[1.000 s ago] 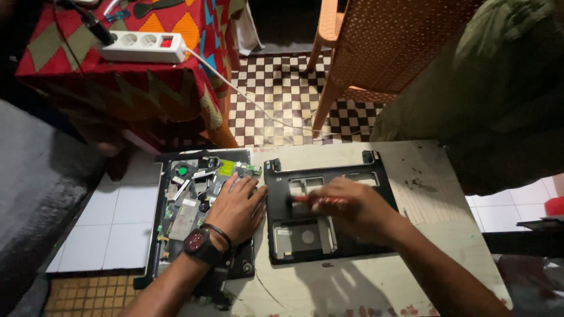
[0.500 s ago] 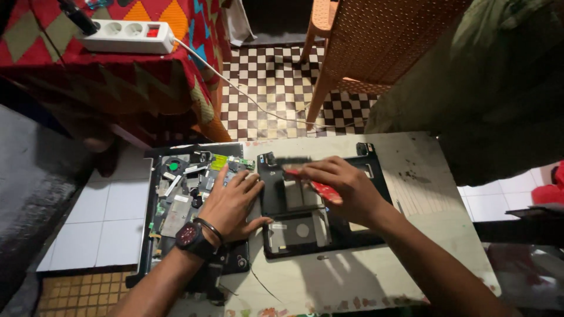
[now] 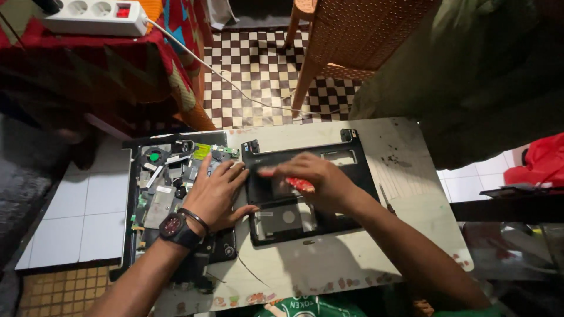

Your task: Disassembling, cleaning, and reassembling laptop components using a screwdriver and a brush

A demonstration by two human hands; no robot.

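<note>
An opened laptop base (image 3: 170, 188) with bare circuit boards and a small fan lies at the left of a small white table (image 3: 411, 217). My left hand (image 3: 216, 194), with a dark wristwatch, rests flat on it, fingers spread, its thumb touching the black plastic laptop cover (image 3: 346, 170) to the right. My right hand (image 3: 311, 179) lies over that cover and is closed around a red-handled tool (image 3: 301, 185), whose tip is hidden under my fingers.
A wooden chair (image 3: 346, 41) stands beyond the table on a checkered floor. A white power strip (image 3: 97, 16) sits on a patterned red cloth at top left, its cord trailing across the floor. A person in dark green (image 3: 482, 76) sits at right. White tiles lie at left.
The view has shifted slightly. My right hand with the red tool has slid left across the black cover, toward my left hand, which stays on the open base.
</note>
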